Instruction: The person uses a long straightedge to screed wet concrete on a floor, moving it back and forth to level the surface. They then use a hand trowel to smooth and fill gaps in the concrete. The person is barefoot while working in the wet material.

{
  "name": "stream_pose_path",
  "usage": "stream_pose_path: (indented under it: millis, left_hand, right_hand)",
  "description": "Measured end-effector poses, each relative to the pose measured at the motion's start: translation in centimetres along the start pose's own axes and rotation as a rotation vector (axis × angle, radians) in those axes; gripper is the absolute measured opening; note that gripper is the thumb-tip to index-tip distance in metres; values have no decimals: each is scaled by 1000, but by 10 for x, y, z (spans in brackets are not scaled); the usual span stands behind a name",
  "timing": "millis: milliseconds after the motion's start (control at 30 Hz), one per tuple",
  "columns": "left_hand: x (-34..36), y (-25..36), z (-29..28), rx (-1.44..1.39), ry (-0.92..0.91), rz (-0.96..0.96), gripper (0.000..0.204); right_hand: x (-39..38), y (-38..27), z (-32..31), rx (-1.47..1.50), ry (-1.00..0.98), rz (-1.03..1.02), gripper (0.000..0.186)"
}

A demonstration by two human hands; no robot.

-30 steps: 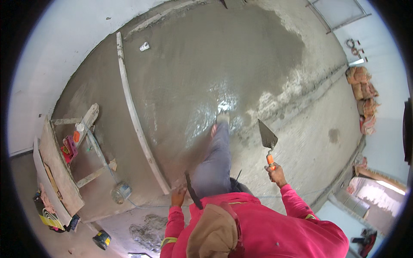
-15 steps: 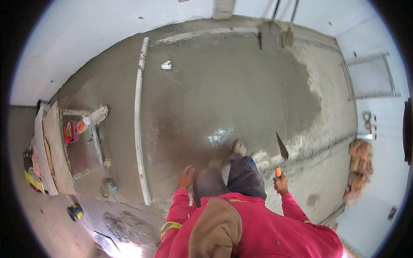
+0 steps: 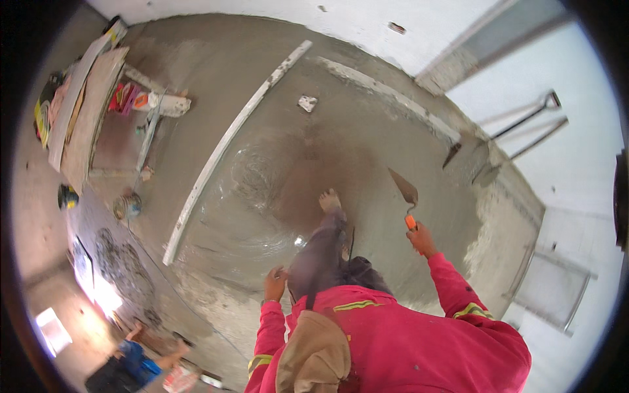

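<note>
My right hand (image 3: 422, 240) is closed round the orange handle of a pointed trowel (image 3: 404, 188). The blade points forward and left, above the grey wet mortar floor (image 3: 400, 144). Beside my left thigh hangs my left hand (image 3: 276, 283), its fingers loosely bent and apart, with nothing seen in them. My bare foot (image 3: 329, 201) is on the wet mortar in front of me. Ahead and left, a long pale straightedge bar (image 3: 239, 124) lies across the floor. A small whitish block (image 3: 307, 103) sits on the mortar to the right of the bar's far part.
A shovel (image 3: 524, 123) and another long-handled tool lean on the right wall. A metal frame (image 3: 552, 288) stands against that wall. Leftward are boards (image 3: 98, 124), a small pail (image 3: 127, 206) and a cable. A co-worker (image 3: 134, 363) crouches at the lower left.
My view has turned to the right and I have stepped forward onto the wet mortar. The trowel is still in my right hand, now over the mortar. A co-worker has come into view.
</note>
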State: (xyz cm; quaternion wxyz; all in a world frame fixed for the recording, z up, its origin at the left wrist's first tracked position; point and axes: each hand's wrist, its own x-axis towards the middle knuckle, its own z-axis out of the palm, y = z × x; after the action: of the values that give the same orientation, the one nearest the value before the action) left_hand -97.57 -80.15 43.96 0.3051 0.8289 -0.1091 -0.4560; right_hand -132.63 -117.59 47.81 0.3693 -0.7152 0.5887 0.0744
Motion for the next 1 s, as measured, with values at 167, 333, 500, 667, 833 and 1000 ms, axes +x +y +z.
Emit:
stream_pose_path:
  millis: [167, 333, 500, 667, 833, 1000]
  left_hand:
    - [66, 72, 35, -262, 151, -43, 41]
    - [185, 167, 83, -73, 194, 150, 41]
    - [292, 257, 124, -35, 44, 356, 39]
    - [402, 256, 178, 238, 86, 645, 43]
    - [451, 235, 255, 539, -135, 752, 39]
    - [448, 231, 275, 692, -405, 779, 23]
  right_hand:
    - [155, -98, -45, -49, -91, -160, 29]
    - [309, -178, -18, -55, -323, -178, 34]
    - [446, -226, 65, 100, -374, -279, 32]
    - [567, -263, 179, 326, -620, -133, 29]
    - [644, -250, 259, 428, -693, -497, 26]
    - [643, -247, 272, 440, -841, -350, 20]
